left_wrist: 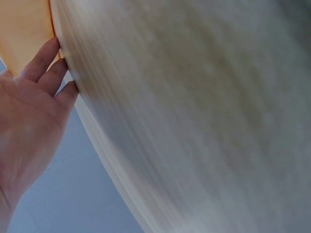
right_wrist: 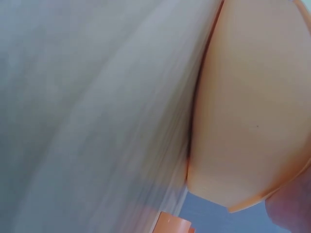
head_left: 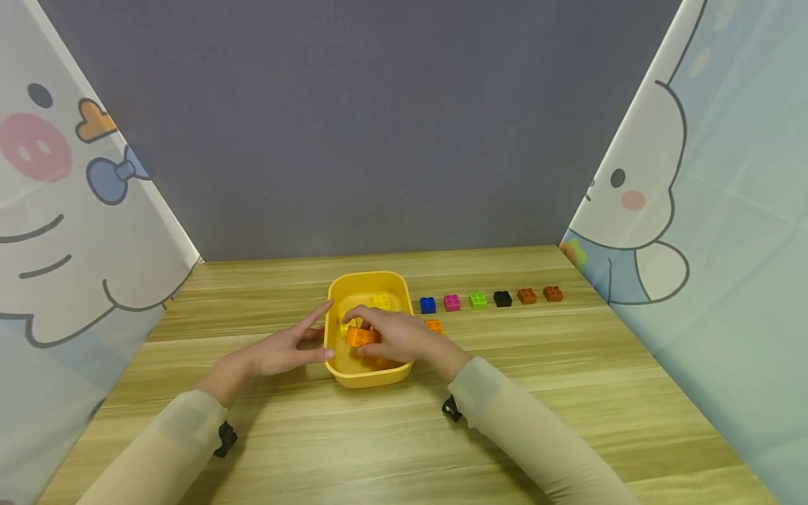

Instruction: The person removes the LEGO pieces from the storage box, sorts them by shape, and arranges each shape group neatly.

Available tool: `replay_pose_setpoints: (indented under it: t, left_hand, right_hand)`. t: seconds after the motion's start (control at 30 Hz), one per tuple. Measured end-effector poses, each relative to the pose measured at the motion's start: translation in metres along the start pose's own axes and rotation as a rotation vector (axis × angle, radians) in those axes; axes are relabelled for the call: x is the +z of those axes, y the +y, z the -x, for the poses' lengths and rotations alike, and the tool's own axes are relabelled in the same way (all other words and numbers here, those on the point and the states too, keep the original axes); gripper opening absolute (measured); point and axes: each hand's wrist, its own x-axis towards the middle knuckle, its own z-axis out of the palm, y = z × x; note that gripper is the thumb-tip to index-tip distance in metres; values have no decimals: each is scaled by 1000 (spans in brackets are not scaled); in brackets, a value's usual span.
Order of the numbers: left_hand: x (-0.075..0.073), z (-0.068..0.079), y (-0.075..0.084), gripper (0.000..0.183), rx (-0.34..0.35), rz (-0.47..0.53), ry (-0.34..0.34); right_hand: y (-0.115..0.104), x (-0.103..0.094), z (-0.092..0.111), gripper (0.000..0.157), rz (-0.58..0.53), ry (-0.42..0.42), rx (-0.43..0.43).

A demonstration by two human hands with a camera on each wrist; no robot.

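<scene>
A yellow plastic bin (head_left: 369, 380) stands on the table. My right hand (head_left: 404, 338) reaches over its right wall and pinches an orange toy brick (head_left: 360, 337) between thumb and fingers, inside the bin. Two yellow bricks are in there too: one brick (head_left: 381, 301) toward the back, another (head_left: 348, 325) partly hidden by the fingers. My left hand (head_left: 284, 351) rests against the bin's left side, thumb and index finger spread along the rim. In the left wrist view, its fingertips (left_wrist: 62, 68) touch the table beside the bin's wall.
Right of the bin runs a row of bricks: blue (head_left: 428, 305), pink (head_left: 452, 302), lime green (head_left: 477, 300), black (head_left: 502, 299) and two brown bricks (head_left: 527, 296). Another orange brick (head_left: 433, 325) lies in front of the blue one, close to the bin. A grey panel (head_left: 379, 140) closes off the back.
</scene>
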Motion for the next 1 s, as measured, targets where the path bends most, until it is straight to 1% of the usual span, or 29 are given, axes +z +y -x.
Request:
replay_pose_setpoints:
  t: [0.1, 0.17, 0.37, 0.53, 0.67, 0.77, 0.87, 1.0]
  left_hand:
    - [0, 0, 0, 103, -6, -2, 0]
    - [-1, 1, 0, 103, -10, -2, 0]
    - [-1, 2, 0, 103, -11, 3, 3]
    - [-1, 2, 0, 103, -8, 11, 4]
    - [0, 1, 1, 103, -5, 21, 1]
    - [0, 1, 2, 103, -10, 26, 1]
    - [1, 1, 2, 103, -12, 24, 0]
    - [0, 1, 1, 104, -15, 24, -2]
  right_hand:
    - [3, 0, 0, 42, -59, 33, -43]
    - [4, 0, 0, 39, -84, 43, -52]
    - [2, -3, -2, 52, -182, 27, -7]
    - [4, -4, 0, 55, -254, 39, -13]
    - [8, -3, 3, 54, -332, 84, -53]
    - [9, -3, 4, 53, -351, 136, -85]
    - [11, -6, 6, 52, -356, 191, -91]
    - [14, -18, 12, 53, -392, 249, -79]
